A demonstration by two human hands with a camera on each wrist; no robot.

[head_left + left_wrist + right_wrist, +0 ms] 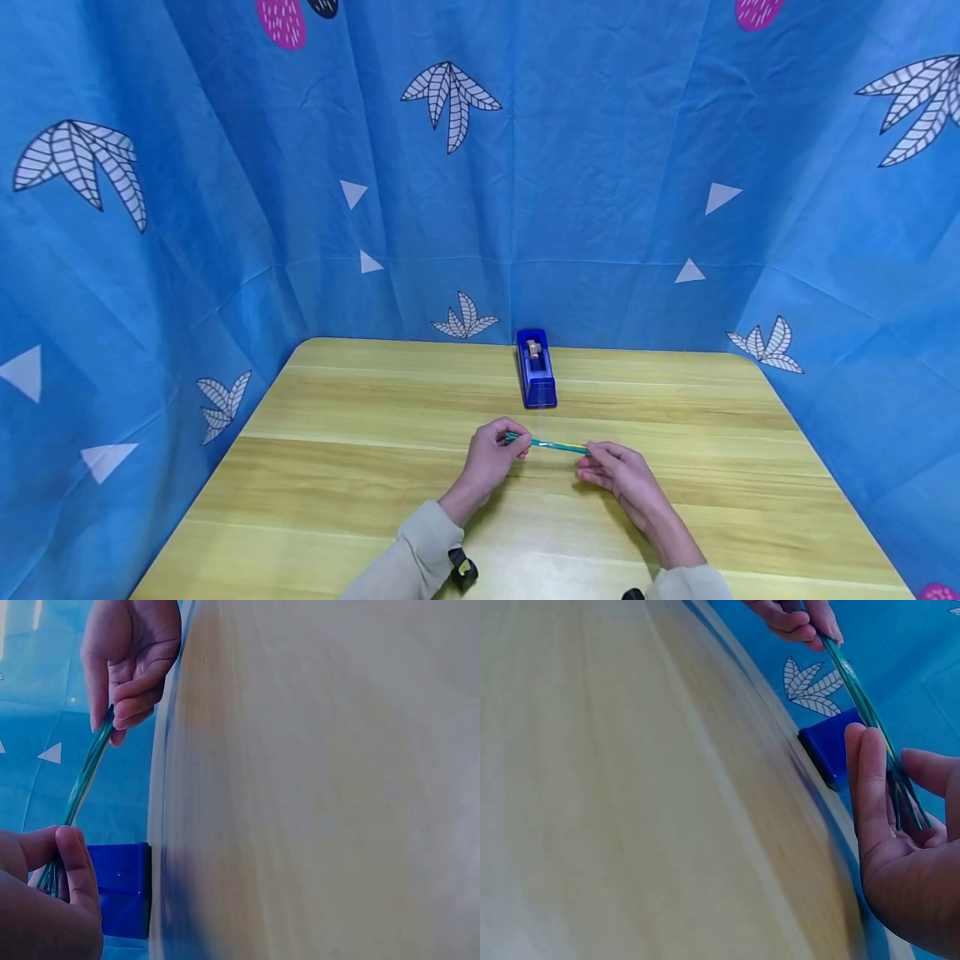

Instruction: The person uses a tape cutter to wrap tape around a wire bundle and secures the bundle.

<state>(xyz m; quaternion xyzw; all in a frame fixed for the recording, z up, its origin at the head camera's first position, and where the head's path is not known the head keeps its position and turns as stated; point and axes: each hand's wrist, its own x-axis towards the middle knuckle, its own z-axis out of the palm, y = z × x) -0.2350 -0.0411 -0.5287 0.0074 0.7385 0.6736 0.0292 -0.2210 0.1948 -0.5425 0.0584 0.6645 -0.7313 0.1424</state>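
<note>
A slim bundle of thin green strands (pixel 558 446) stretches nearly level between both hands above the table, with a yellow streak near its right end. My left hand (pixel 491 458) pinches the left end between thumb and fingers. In the left wrist view, the strands (pixel 85 780) fan out behind that pinch. At the other end, my right hand (pixel 626 479) holds the bundle between thumb and fingertips. Loose strand ends (pixel 909 802) spread over its palm in the right wrist view. A shiny patch shows midway along the bundle.
Behind the hands, a blue tape dispenser (pixel 537 379) with a small roll (pixel 533 349) stands near the table's back edge. The wood-grain table (pixel 360 467) meets a blue patterned curtain (pixel 600 167) at the back and sides.
</note>
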